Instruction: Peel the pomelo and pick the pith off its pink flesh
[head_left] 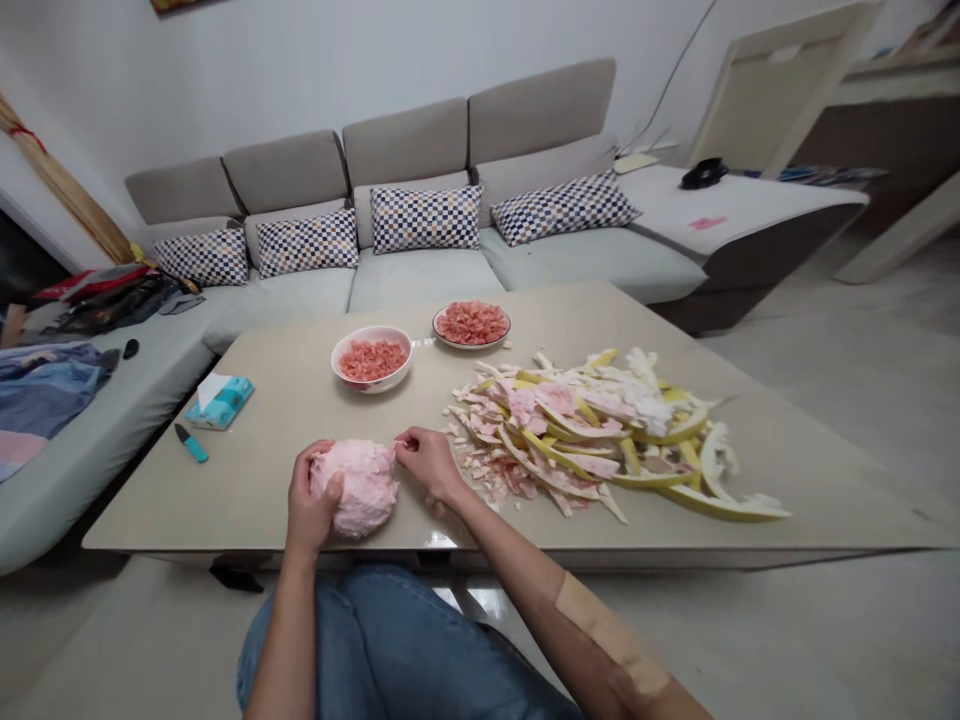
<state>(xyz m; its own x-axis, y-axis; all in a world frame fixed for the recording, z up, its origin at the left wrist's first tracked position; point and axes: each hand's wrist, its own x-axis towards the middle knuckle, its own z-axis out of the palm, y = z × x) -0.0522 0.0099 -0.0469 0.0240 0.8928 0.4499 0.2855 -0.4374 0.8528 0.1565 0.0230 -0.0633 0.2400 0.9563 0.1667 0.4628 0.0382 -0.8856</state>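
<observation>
A peeled pomelo (364, 492), pale pink with its pith still on, rests at the table's near edge. Around its left side my left hand (311, 490) is wrapped, thumb on the top front. My right hand (429, 460) pinches a small bit of pith at the fruit's upper right side, fingers closed. Behind the fruit stand a white bowl (343, 368) and a dark-rimmed plate (472, 345), both filled with pinkish-red pomelo flesh (373, 360). Right of my hand spreads a heap of yellow-green and white peel strips (577, 430) with pink scraps.
A blue tissue pack (225, 402) and a small knife (193, 445) with a turquoise handle lie on the left of the table (292, 340). A grey sofa (405, 285) with checkered cushions runs along the back. Clothes (49, 395) lie on its left arm section.
</observation>
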